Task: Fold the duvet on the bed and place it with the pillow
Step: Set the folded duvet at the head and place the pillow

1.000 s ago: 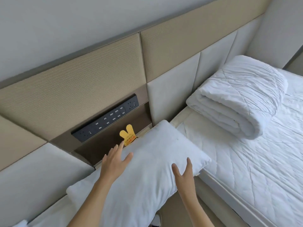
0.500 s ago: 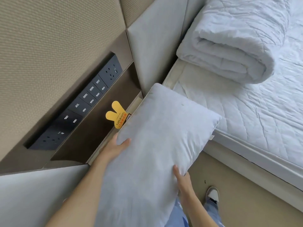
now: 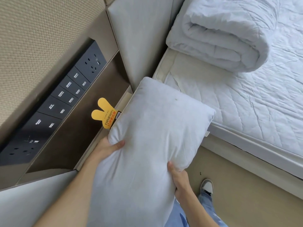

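pillow (image 3: 152, 145): 1, gripped by left hand (image 3: 107, 149) and right hand (image 3: 178, 177) | folded duvet (image 3: 221, 38): 1, on bed (image 3: 246, 104)

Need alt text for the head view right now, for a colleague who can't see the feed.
Both hands, left hand and right hand, grip a white pillow held over the gap beside the bed. A folded white duvet lies on the mattress against the padded headboard. A dark socket panel and a yellow sign sit to the left.
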`<state>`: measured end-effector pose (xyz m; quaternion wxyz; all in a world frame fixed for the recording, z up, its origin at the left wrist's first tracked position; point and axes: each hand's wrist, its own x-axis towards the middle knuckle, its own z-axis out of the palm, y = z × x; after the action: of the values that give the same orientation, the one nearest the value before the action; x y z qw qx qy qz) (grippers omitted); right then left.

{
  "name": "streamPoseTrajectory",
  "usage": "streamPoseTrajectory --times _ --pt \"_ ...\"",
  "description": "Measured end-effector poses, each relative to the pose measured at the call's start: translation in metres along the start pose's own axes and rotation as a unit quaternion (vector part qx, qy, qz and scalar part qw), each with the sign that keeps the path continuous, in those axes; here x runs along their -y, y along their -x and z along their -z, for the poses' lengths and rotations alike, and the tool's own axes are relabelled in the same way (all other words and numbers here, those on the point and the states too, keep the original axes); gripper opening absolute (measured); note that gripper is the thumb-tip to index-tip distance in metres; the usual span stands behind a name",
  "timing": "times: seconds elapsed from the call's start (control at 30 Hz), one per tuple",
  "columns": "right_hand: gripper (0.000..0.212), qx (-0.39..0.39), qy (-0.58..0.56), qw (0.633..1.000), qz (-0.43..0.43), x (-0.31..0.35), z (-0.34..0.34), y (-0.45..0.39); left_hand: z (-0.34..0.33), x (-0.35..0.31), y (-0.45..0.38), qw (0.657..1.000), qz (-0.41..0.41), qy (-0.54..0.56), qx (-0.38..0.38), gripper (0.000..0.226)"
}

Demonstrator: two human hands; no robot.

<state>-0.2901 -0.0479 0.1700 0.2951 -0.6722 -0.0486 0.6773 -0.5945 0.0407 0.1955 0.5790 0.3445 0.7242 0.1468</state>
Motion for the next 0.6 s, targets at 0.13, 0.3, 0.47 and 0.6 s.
streamPoseTrajectory --times 0.13,0.3,0.47,0.6 --pt "0.035 0.041 -0.024 0.999 0.023 0.006 0.0 0.013 -0.002 -0.002 0.009 0.999 0.022 -0.033 -0.036 0.101" --pt "0.033 0.063 -0.068 0.994 0.058 0.019 0.0 0.029 0.007 -0.028 0.033 0.998 -0.001 -0.026 -0.053 0.1" --pt "0.037 0.088 -0.101 0.988 0.083 0.044 0.009 0.048 0.005 -0.066 0.066 0.996 -0.037 0.008 -0.08 0.044" --pt "0.037 0.121 -0.117 0.981 0.097 0.071 0.022 0.068 0.002 -0.092 0.09 0.992 -0.057 0.011 -0.108 0.038"
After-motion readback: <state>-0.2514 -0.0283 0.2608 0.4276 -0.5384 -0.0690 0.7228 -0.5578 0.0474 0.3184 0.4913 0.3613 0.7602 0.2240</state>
